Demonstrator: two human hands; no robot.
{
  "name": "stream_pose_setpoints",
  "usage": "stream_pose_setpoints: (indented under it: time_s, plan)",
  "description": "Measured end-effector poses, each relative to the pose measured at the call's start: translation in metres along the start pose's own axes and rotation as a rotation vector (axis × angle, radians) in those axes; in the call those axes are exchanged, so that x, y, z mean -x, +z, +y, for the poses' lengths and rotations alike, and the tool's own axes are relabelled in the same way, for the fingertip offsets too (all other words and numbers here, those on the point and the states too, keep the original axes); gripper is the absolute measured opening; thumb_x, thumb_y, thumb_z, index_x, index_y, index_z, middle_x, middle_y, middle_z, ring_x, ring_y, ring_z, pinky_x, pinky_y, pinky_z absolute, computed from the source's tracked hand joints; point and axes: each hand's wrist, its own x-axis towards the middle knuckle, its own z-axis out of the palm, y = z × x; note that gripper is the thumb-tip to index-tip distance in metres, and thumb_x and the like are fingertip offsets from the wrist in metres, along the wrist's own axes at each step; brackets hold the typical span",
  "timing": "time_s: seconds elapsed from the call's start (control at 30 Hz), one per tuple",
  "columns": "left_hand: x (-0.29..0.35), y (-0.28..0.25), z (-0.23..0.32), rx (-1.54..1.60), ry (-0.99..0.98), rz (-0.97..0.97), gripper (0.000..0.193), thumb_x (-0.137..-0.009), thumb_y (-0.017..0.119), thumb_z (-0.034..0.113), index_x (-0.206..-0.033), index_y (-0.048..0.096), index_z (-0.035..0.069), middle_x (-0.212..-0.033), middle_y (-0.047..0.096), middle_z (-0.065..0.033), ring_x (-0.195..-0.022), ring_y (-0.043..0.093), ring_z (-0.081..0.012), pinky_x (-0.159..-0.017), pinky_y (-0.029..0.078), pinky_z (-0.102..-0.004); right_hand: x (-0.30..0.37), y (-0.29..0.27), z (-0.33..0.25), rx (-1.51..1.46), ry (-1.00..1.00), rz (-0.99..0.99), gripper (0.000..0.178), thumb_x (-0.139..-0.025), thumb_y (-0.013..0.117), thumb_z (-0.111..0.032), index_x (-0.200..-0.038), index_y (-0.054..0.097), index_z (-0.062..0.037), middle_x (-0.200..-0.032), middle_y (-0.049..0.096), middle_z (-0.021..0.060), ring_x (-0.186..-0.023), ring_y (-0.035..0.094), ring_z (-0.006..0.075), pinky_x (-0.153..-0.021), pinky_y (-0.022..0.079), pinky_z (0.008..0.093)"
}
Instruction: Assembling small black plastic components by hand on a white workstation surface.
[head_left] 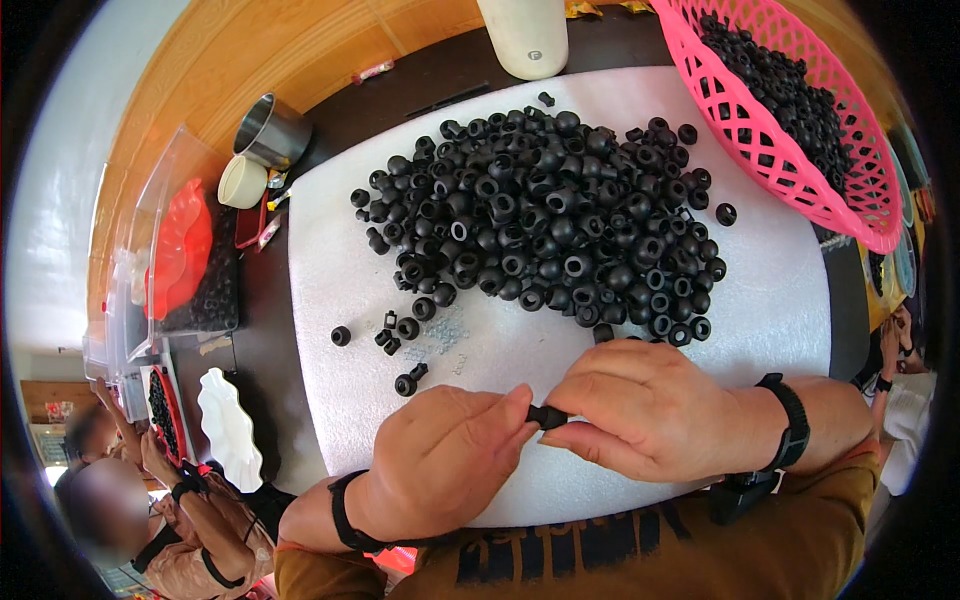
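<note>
Close to my body, both hands meet over the white foam sheet [785,300]. My left hand [440,450] and my right hand [650,412] pinch a small black plastic part [546,416] between thumbs and fingers; most of it is covered by the fingertips. Beyond them lies a large heap of hollow round black plastic pieces [540,205]. Left of the heap, a few loose black pieces [407,327] sit beside a scatter of tiny clear bits [437,335]. One black part with a small stem [408,380] rests just above my left hand.
A pink lattice basket [760,135] full of small black parts stands at the far right. A white container [528,40] is at the back. To the left are a metal cup [272,132], a clear bin with a red piece [180,250] and a white scalloped tray [230,430]. Other people work at both sides.
</note>
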Motion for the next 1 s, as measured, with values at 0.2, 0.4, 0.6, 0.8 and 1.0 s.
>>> stream_pose_setpoints:
  time_s: [0.2, 0.4, 0.6, 0.8, 1.0]
  plan:
    - [0.004, 0.004, 0.006, -0.203, 0.201, 0.075, 0.03, -0.07, 0.07, -0.003, -0.098, 0.063, -0.01, -0.073, 0.061, -0.01, -0.059, 0.059, -0.0176, -0.049, 0.047, -0.0269, 0.002, 0.003, -0.001, 0.019, -0.04, 0.002, 0.026, -0.074, 0.075, -0.012, -0.09, 0.06, 0.001, -0.077, 0.058, 0.0115, -0.065, 0.059, 0.0271, -0.056, 0.048, 0.0344]
    - [0.005, 0.003, 0.005, -0.168, 0.202, 0.086, 0.03, -0.07, 0.069, -0.003, -0.098, 0.063, -0.01, -0.073, 0.06, -0.0094, -0.055, 0.057, -0.0171, -0.048, 0.046, -0.0261, 0.001, 0.004, -0.003, 0.09, -0.131, 0.035, 0.03, -0.071, 0.077, -0.012, -0.091, 0.06, 0.0029, -0.079, 0.059, 0.0123, -0.065, 0.059, 0.0274, -0.055, 0.049, 0.0345]
    - [0.006, 0.006, 0.005, -0.164, 0.202, 0.044, 0.033, -0.074, 0.072, 0.005, -0.101, 0.06, -0.01, -0.077, 0.057, -0.0086, -0.058, 0.056, -0.0176, -0.05, 0.046, -0.0268, 0.007, 0.011, -0.008, -0.063, -0.032, 0.056, 0.019, -0.078, 0.069, -0.013, -0.081, 0.054, -0.0022, -0.075, 0.052, 0.0102, -0.066, 0.054, 0.0277, -0.059, 0.045, 0.036]
    - [0.007, 0.008, -0.001, -0.264, 0.348, 0.032, 0.028, -0.077, 0.07, 0.006, -0.099, 0.06, -0.009, -0.075, 0.055, -0.0076, -0.058, 0.052, -0.0171, -0.048, 0.044, -0.0266, 0.007, 0.011, -0.011, -0.175, 0.043, 0.041, 0.018, -0.081, 0.066, -0.014, -0.081, 0.053, -0.0024, -0.074, 0.053, 0.0116, -0.068, 0.055, 0.03, -0.061, 0.045, 0.038]
    - [0.005, 0.009, -0.004, -0.222, 0.322, 0.042, 0.036, -0.072, 0.076, 0.009, -0.099, 0.059, -0.007, -0.071, 0.054, -0.0067, -0.055, 0.051, -0.0193, -0.047, 0.042, -0.0296, 0.006, 0.011, -0.009, -0.166, 0.034, 0.074, 0.016, -0.082, 0.065, -0.014, -0.08, 0.053, -0.0028, -0.074, 0.054, 0.0116, -0.068, 0.055, 0.0302, -0.061, 0.045, 0.0383]
